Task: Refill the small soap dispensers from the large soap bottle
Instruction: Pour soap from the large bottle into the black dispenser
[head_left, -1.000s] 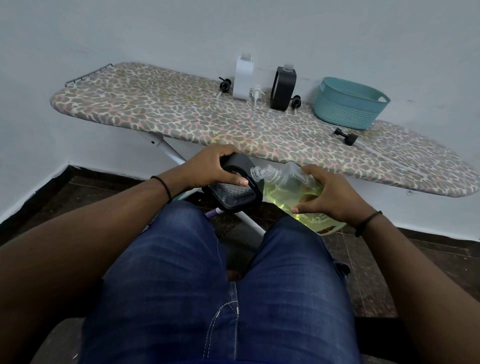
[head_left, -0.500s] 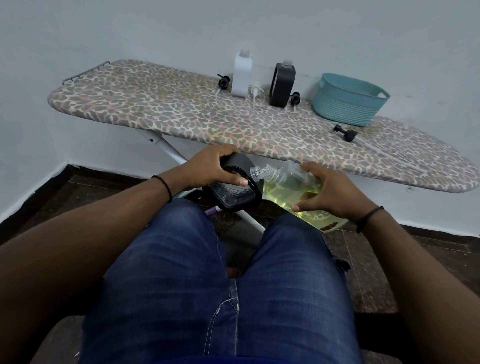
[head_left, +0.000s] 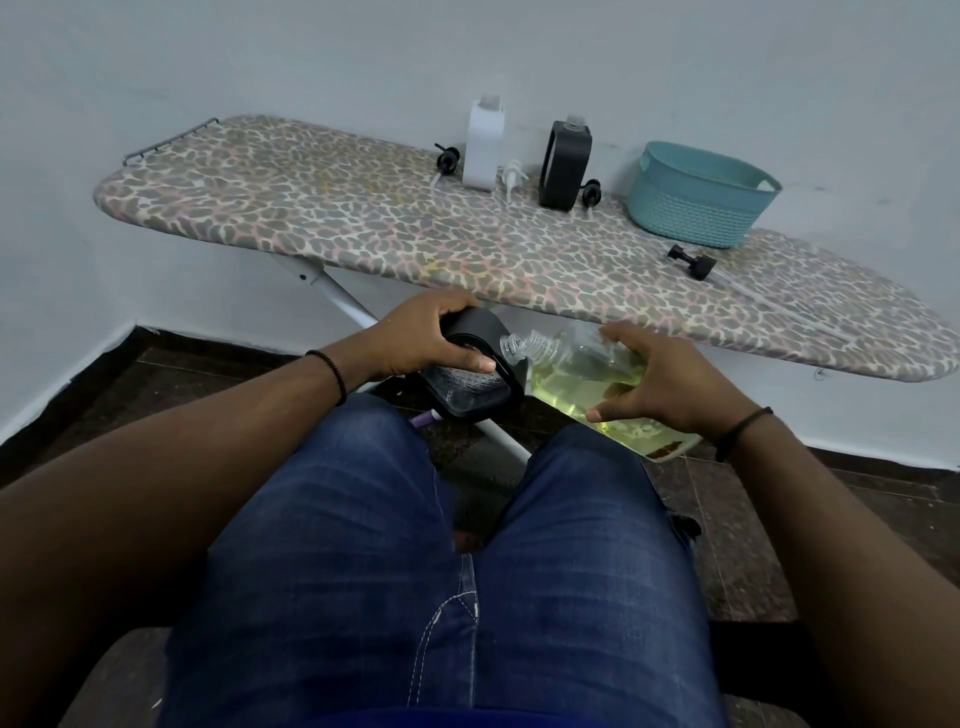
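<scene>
Down low, over the lap in blue jeans (head_left: 415, 545): left hand (head_left: 415, 340), grip curled round a small black soap dispenser (head_left: 475, 376), thumb pressed on its front. Held up in the air, tipped a bit, clear see-through side facing up.

Just to the right of that grip: right hand (head_left: 660, 379), grip wrapped over the large soap bottle (head_left: 576, 374), fingers across the top, thumb at the near side. Bottle lying almost flat, neck with no cap pointing left, touching the black dispenser's top edge. Yellow-green soap pooled inside, near the bottom end. Can't tell if soap is running out.

Farther away, past both grips: spotted ironing board (head_left: 311, 208) used as the worktop. Up there, beyond the left grip: a white dispenser (head_left: 484, 148) standing up, a black pump top (head_left: 448, 158) on its left, a white pump top (head_left: 511, 176) on its right. Beyond the right grip: another black dispenser (head_left: 563, 163) standing up, a pump top (head_left: 592, 192) beside it, then a teal basket (head_left: 696, 208), and one more black pump top (head_left: 693, 262) lying near the basket.
</scene>
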